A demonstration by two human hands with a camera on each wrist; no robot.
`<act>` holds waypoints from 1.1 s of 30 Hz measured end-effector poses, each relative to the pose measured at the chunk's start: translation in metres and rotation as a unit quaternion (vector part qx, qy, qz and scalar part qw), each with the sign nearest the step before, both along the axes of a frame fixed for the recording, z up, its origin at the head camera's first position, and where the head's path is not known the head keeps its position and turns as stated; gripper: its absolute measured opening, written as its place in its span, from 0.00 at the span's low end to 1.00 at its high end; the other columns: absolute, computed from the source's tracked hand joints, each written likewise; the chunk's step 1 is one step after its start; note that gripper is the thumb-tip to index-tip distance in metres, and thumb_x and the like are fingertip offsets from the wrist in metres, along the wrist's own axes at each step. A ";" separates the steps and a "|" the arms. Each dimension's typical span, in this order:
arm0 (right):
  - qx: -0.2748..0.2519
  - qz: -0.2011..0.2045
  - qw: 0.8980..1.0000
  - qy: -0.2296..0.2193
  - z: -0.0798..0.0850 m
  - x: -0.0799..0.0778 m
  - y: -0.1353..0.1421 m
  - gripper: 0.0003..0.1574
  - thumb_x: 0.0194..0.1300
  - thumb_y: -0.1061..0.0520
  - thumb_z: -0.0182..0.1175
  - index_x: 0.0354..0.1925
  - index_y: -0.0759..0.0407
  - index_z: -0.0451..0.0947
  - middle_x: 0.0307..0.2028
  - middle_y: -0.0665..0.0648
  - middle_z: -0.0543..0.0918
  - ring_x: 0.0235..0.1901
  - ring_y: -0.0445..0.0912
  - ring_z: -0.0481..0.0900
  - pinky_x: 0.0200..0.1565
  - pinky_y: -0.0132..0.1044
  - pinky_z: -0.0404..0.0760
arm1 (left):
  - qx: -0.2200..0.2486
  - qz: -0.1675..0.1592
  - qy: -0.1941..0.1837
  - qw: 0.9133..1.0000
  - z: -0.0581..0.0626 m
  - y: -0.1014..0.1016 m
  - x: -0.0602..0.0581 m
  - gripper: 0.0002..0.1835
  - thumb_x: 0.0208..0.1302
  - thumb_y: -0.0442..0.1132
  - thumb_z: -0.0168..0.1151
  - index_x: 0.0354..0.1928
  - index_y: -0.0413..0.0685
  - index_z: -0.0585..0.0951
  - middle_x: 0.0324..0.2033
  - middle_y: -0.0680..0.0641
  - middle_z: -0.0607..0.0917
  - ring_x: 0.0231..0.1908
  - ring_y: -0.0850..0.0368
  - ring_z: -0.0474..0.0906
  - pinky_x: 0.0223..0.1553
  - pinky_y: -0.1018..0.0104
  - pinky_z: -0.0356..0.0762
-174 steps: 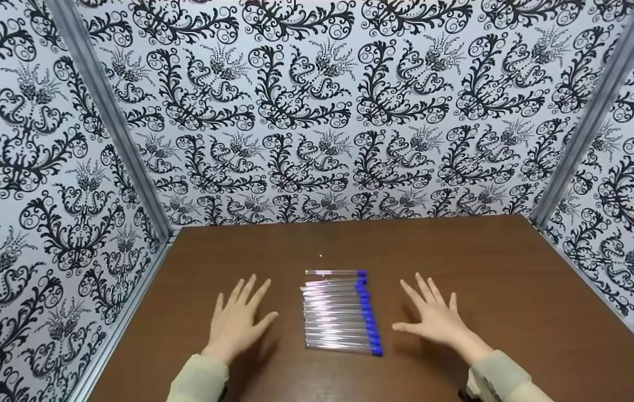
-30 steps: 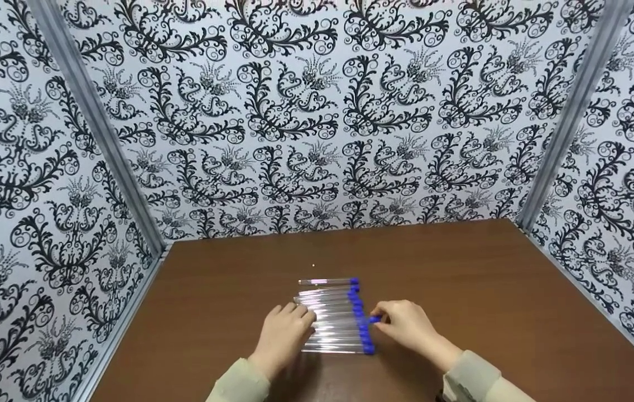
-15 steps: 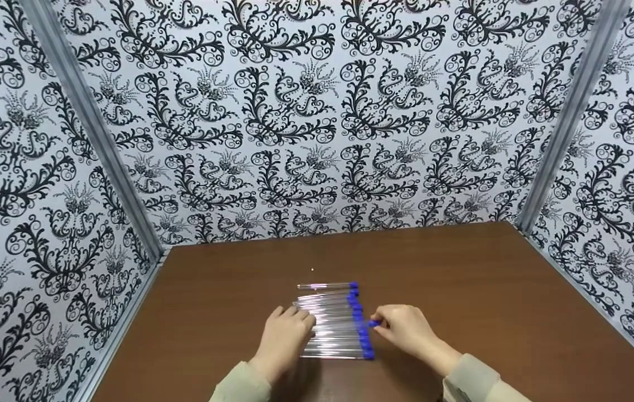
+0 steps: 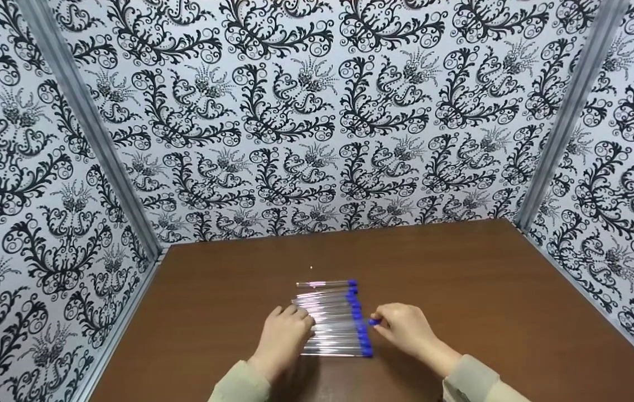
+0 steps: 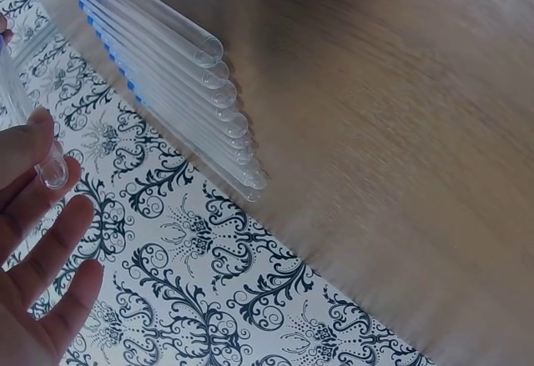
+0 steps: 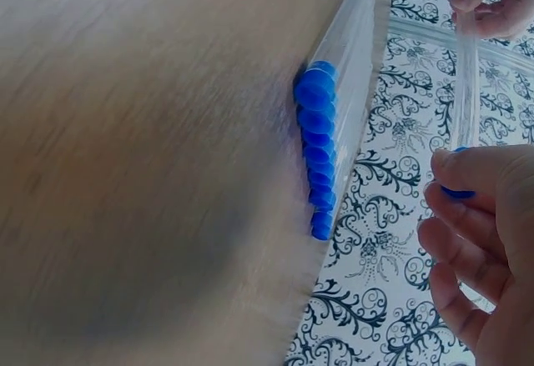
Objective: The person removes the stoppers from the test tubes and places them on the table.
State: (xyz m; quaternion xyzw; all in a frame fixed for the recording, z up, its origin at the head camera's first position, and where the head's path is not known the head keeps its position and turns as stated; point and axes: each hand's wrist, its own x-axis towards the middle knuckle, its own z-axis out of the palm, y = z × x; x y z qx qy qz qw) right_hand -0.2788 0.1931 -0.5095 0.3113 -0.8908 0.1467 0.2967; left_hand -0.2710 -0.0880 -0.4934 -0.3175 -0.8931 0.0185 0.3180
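Note:
A clear test tube (image 6: 465,91) with a blue cap is held lengthwise between both hands, over the other tubes. My left hand (image 4: 286,338) pinches its rounded end (image 5: 53,170) between thumb and index finger; its other fingers are loosely bent. On the right, my right hand (image 4: 409,329) pinches the blue cap (image 4: 374,322) between thumb and index finger. Below lies a row of similar capped test tubes (image 4: 325,300), side by side on the table, blue caps (image 6: 317,124) to the right and rounded ends (image 5: 224,92) to the left.
The brown wooden table (image 4: 451,262) runs back to walls (image 4: 294,111) covered in a black and white scroll pattern. Grey metal posts (image 4: 568,123) stand at the two back corners.
Several seconds ago both hands were spread beside the row, holding nothing; now both pinch one tube's ends. Over the last second the hands and tube have hardly moved.

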 end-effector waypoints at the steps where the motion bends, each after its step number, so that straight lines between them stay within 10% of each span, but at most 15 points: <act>1: -0.002 -0.001 1.000 0.006 -0.001 0.000 0.000 0.12 0.45 0.59 0.76 0.28 0.52 0.81 0.27 0.45 0.84 0.23 0.35 0.78 0.25 0.33 0.78 | 0.002 -0.001 0.003 1.000 -0.001 0.000 -0.001 0.08 0.48 0.45 0.74 0.24 0.57 0.81 0.24 0.58 0.79 0.30 0.59 0.75 0.32 0.61 0.72; 33: -0.015 0.025 0.990 0.141 -0.021 -0.008 0.005 0.17 0.37 0.61 0.76 0.25 0.51 0.78 0.22 0.42 0.80 0.20 0.38 0.73 0.19 0.32 0.72 | -0.010 -0.011 -0.004 1.000 -0.005 0.001 0.004 0.07 0.50 0.45 0.72 0.24 0.55 0.82 0.23 0.58 0.79 0.27 0.58 0.76 0.30 0.61 0.73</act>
